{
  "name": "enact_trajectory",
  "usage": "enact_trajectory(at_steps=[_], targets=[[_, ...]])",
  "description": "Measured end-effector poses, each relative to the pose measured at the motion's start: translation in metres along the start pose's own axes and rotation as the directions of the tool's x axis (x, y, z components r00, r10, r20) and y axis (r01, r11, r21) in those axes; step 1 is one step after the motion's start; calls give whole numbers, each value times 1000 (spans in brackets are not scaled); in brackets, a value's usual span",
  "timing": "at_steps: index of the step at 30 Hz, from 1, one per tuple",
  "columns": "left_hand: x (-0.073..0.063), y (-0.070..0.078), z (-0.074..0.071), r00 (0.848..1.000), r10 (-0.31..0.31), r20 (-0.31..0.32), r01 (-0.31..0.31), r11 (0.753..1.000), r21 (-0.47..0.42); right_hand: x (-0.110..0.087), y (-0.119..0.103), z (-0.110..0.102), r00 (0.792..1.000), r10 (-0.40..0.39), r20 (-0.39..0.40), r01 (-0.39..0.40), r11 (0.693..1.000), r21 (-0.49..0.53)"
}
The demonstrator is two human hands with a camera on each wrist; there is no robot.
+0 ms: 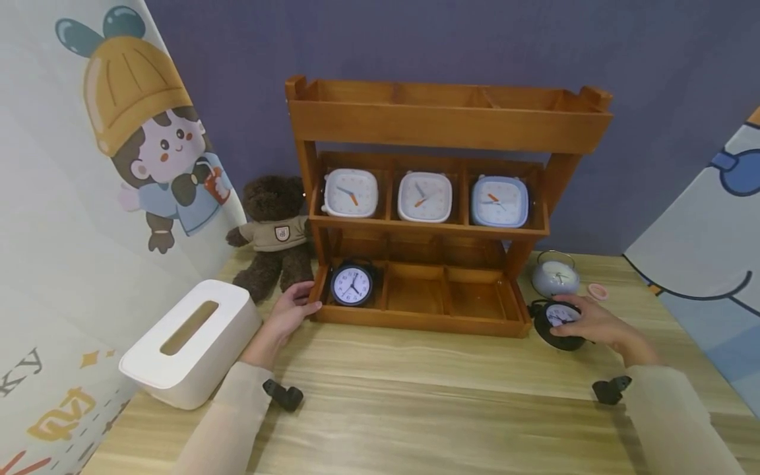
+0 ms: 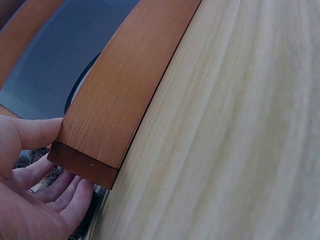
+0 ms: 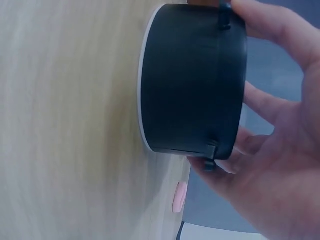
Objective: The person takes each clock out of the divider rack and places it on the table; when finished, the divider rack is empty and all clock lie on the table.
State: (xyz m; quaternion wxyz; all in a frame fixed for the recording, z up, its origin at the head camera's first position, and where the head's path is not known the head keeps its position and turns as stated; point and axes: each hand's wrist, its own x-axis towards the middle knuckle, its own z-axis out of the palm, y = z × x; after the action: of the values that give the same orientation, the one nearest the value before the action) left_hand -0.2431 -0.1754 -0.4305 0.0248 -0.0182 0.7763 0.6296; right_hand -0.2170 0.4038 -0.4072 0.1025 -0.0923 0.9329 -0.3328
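My right hand (image 1: pixel 594 321) grips a round black alarm clock (image 1: pixel 564 315) just beyond the right end of the wooden shelf (image 1: pixel 415 322). In the right wrist view, the black side of this clock (image 3: pixel 192 80) shows, with the thumb and fingers on opposite edges of it. My left hand (image 1: pixel 291 310) holds the shelf's lower left front corner; the left wrist view shows the thumb on the board's edge (image 2: pixel 115 85) and the fingers around its end. Another round black alarm clock (image 1: pixel 352 285) stands in the bottom left compartment, close to that hand.
Three squarish clocks, two white (image 1: pixel 351 192) (image 1: pixel 425 197) and one blue (image 1: pixel 500 201), fill the middle tier. A grey round clock (image 1: pixel 555 276) and a pink disc (image 1: pixel 598 291) lie behind my right hand. At left are a brown teddy bear (image 1: pixel 276 231) and a white tissue box (image 1: pixel 196 336).
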Motion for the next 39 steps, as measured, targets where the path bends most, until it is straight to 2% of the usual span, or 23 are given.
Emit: enact_trajectory(at_steps=[3, 10, 15, 19, 30, 39], targets=[[0, 0, -1, 1000, 0, 2, 0, 1000, -3, 1, -1, -2, 1000, -4, 9, 4, 1000, -6], [-5, 0, -2, 997, 76, -9, -76, 997, -16, 2, -17, -4, 996, -89, -20, 89, 996, -12], [-1, 0, 1, 1000, 29, -3, -29, 1000, -11, 6, -51, -2, 991, -126, -35, 123, 990, -71], [1, 1, 0, 1000, 5, -4, -5, 1000, 5, 13, -85, 4, 986, -165, 2, 165, 986, -21], [0, -1, 0, 1000, 24, 4, -24, 1000, 1, 53, -166, 47, 969, -244, 24, 241, 966, 92], [-1, 1, -2, 1000, 17, 12, -17, 1000, 5, 93, -212, 107, 963, -269, -8, 269, 961, 61]])
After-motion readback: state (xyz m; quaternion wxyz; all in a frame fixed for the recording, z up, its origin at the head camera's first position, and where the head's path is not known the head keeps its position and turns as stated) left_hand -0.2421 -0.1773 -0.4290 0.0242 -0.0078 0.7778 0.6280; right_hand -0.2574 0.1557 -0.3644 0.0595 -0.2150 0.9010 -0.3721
